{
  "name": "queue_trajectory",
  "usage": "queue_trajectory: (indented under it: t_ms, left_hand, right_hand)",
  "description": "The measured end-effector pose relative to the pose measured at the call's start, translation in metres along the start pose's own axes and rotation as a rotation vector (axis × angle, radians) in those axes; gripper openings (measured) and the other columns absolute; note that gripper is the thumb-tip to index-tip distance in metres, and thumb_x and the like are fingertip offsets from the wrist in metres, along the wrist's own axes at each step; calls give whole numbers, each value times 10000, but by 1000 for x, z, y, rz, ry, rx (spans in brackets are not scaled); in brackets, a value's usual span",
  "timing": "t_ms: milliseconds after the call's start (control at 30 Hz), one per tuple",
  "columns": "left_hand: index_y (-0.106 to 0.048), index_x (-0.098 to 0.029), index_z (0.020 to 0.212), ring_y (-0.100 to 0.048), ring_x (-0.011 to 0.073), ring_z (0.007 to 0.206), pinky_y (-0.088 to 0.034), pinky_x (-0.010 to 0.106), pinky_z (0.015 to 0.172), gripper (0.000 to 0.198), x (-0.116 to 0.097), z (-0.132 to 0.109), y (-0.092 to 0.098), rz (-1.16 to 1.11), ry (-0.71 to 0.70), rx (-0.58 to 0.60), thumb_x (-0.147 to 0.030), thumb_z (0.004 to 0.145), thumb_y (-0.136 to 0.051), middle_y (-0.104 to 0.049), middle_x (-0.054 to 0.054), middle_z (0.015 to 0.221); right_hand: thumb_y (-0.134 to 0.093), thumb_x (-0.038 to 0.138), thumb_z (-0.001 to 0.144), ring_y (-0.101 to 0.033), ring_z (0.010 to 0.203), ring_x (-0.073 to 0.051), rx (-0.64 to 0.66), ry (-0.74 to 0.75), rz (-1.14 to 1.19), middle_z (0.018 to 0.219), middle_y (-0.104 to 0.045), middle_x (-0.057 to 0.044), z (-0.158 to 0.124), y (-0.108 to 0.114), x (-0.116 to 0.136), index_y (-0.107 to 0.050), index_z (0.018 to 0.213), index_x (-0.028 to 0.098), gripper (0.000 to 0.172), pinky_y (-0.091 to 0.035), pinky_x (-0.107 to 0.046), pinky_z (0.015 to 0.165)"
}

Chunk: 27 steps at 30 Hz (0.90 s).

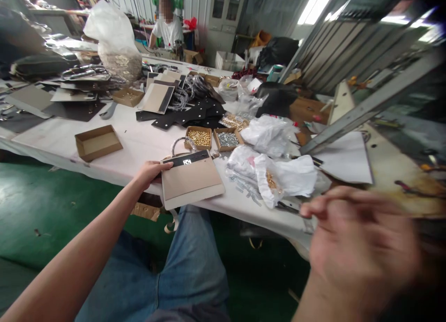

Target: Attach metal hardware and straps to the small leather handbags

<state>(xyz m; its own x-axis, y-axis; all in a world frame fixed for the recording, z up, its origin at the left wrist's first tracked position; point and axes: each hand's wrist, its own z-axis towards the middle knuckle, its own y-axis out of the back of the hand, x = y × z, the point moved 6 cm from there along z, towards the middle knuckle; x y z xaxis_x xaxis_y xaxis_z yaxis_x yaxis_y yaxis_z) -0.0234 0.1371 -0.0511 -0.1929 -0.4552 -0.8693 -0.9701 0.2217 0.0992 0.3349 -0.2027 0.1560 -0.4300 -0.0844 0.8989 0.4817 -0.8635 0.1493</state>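
My left hand (149, 171) grips the left edge of a beige bag panel (191, 180) with a black strip and a metal clasp along its top. The panel lies at the front edge of the white table (139, 141), partly overhanging my lap. My right hand (351, 247) is raised close to the camera at the lower right, smeared by motion; its fingers look curled with a fingertip pointing left, and I cannot make out anything in it. Two small boxes, one of gold studs (199, 137) and one of silver hardware (227, 139), stand just behind the panel.
An empty cardboard box (98, 142) sits left of the panel. White plastic bags (278, 173) of fittings lie to the right. Black and beige cut pieces (188, 113) cover the table's middle. A big sack (114, 48) stands at the back. Another person (167, 27) sits far behind.
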Motion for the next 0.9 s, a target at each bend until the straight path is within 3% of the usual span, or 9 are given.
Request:
queue_trajectory:
  t_ms: [67, 133, 233, 333, 500, 667, 733, 800, 900]
  left_hand:
    - [-740, -156, 799, -717, 214, 639, -598, 294, 538, 543, 2, 4, 1, 15, -12, 30, -550, 613, -1064, -776, 103, 771]
    - [-740, -158, 804, -732, 226, 661, -610, 305, 554, 556, 5, 8, 2, 14, -11, 41, -561, 605, -1067, -785, 111, 788]
    - [-738, -159, 804, -742, 236, 669, -608, 307, 557, 580, 9, 12, 4, 7, -13, 30, -572, 578, -1077, -788, 112, 788]
    - [-726, -158, 788, -739, 234, 666, -614, 312, 562, 615, 11, 13, 5, 25, -46, 28, -631, 587, -1064, -779, 104, 780]
    - [-722, -159, 805, -745, 236, 695, -634, 324, 608, 674, 12, 13, 7, 49, -79, 80, -716, 595, -1040, -771, 82, 769]
    - [-802, -119, 976, -762, 223, 774, -617, 296, 668, 746, 9, 5, 9, 23, -107, 219, -758, 648, -1008, -825, 118, 933]
    - [-819, -115, 1037, -714, 176, 700, -518, 240, 567, 732, 7, -1, 12, 28, -139, 276, -754, 714, -975, -819, 107, 923]
    - [-822, -127, 1051, -600, 117, 568, -339, 212, 449, 677, 6, -6, 16, 41, -158, 322, -735, 779, -939, -782, 70, 835]
    - [-798, -147, 977, -410, 73, 445, -167, 228, 401, 558, 4, -8, 23, 49, -154, 356, -670, 828, -921, -667, 7, 670]
  right_hand:
    - [-824, 514, 972, -742, 815, -293, 126, 25, -325, 1040, -808, -88, 8, -6, -27, -832, 1195, 322, 294, -604, -495, 844]
    - [-750, 525, 1002, -777, 956, -355, 370, 78, -537, 1113, -847, -102, 11, -14, -65, -871, 1091, 318, 256, -590, -524, 932]
    - [-671, 469, 1030, -786, 1086, -376, 569, 118, -568, 1179, -861, -84, 9, -18, -117, -886, 1069, 330, 259, -582, -539, 1023]
    - [-626, 432, 1047, -787, 1097, -369, 656, 141, -626, 1173, -862, -90, 3, -26, -150, -895, 1096, 318, 296, -577, -537, 1052]
    - [-626, 392, 1035, -793, 1052, -325, 660, 157, -814, 1157, -861, -84, 4, -43, -168, -900, 1101, 291, 300, -586, -446, 980]
    - [-692, 348, 988, -804, 1030, -311, 656, 80, -959, 1209, -870, -55, 8, -45, -175, -896, 1093, 311, 233, -564, -398, 856]
    - [-710, 333, 969, -809, 1016, -318, 656, 38, -981, 1178, -876, -58, 10, -44, -178, -892, 1119, 316, 237, -557, -400, 838]
    - [-722, 327, 954, -812, 1005, -323, 656, -4, -999, 1129, -882, -55, 13, -44, -181, -886, 1136, 323, 246, -552, -401, 823]
    - [-729, 312, 930, -809, 942, -309, 677, -26, -1015, 1026, -883, -50, 17, -48, -186, -879, 1097, 319, 225, -542, -381, 782]
